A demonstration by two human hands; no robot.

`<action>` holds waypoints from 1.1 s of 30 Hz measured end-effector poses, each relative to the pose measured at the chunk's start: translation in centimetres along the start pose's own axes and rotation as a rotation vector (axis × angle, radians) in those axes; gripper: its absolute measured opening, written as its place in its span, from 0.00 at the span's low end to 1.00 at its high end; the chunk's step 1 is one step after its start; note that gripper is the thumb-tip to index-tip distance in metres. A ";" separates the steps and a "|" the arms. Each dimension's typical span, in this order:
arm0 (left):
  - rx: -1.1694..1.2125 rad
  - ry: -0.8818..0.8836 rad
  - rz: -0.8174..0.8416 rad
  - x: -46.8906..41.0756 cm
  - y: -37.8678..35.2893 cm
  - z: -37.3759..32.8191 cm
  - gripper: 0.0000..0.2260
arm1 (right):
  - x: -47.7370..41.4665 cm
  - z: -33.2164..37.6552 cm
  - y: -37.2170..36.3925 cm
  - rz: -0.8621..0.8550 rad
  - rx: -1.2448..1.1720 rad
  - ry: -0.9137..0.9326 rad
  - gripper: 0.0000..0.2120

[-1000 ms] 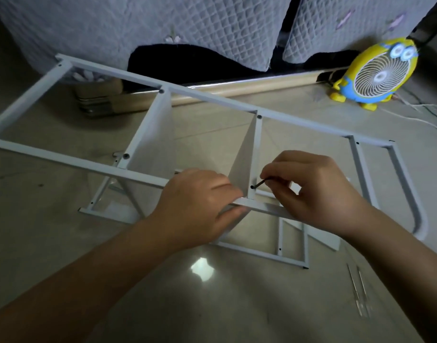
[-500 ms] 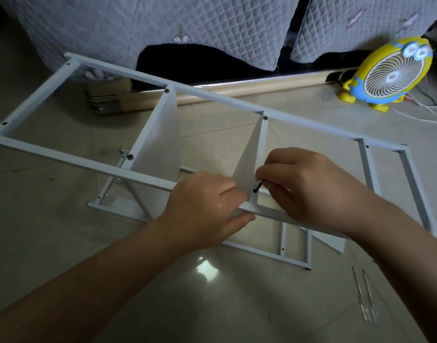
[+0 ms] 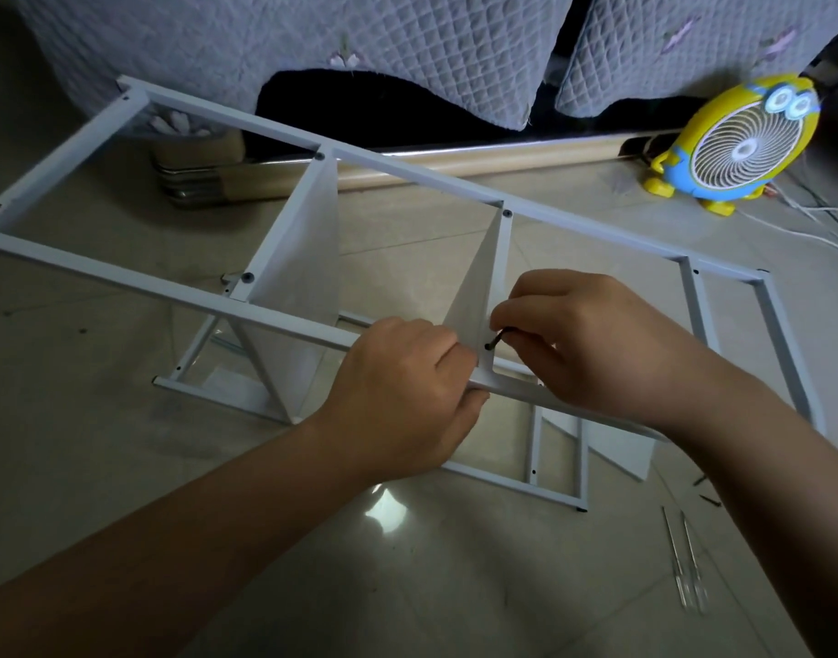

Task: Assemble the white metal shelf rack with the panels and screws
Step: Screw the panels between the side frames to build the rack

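Here the right hand (image 3: pixel 592 344) pinches a small black hex key (image 3: pixel 501 335), its tip in a screw (image 3: pixel 489 347) at the second panel's (image 3: pixel 471 296) near corner. The left hand (image 3: pixel 403 401) grips the white rack's (image 3: pixel 170 291) front rail just beside it. The rack lies on the floor. Two panels appear fastened, the right-hand bay has none yet, and what look like spare screws (image 3: pixel 709 500) lie by the floor's right edge.

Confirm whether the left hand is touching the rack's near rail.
Touching. The head view shows the left hand gripping the near rail beside the shelf panel, fingers curled over its top and thumb under it.
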State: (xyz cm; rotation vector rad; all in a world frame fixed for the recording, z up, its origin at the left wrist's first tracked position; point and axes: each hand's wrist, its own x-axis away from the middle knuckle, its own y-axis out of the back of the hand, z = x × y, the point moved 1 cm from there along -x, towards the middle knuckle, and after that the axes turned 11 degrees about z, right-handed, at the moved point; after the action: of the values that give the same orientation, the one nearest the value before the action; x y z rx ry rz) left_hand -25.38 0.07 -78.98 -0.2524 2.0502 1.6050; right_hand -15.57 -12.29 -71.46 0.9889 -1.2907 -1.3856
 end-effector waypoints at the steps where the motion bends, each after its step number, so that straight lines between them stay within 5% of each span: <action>1: -0.018 0.018 -0.007 -0.1 -0.1 -0.1 0.11 | 0.0 -0.1 0.0 -0.005 -0.002 -0.003 0.07; 12: -0.049 -0.004 -0.057 -0.3 -0.7 -0.3 0.09 | 0.2 -0.3 -0.5 -0.033 -0.011 0.015 0.07; 18: 0.014 -0.185 0.048 -0.3 0.3 1.1 0.15 | -0.2 -0.1 -0.4 0.004 0.002 0.028 0.08; 28: -0.016 -0.237 -0.037 -0.5 -0.5 2.1 0.07 | -0.9 -0.1 0.3 0.125 0.102 0.089 0.07; 33: 0.072 -0.202 -0.027 -0.4 -0.1 1.6 0.14 | -0.9 -0.3 0.4 0.147 0.119 0.090 0.08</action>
State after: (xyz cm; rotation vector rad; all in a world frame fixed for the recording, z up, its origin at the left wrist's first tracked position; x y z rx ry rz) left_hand -24.56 1.54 -79.10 -0.0876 1.9370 1.4738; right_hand -15.01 -11.48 -71.13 1.0037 -1.3631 -1.1510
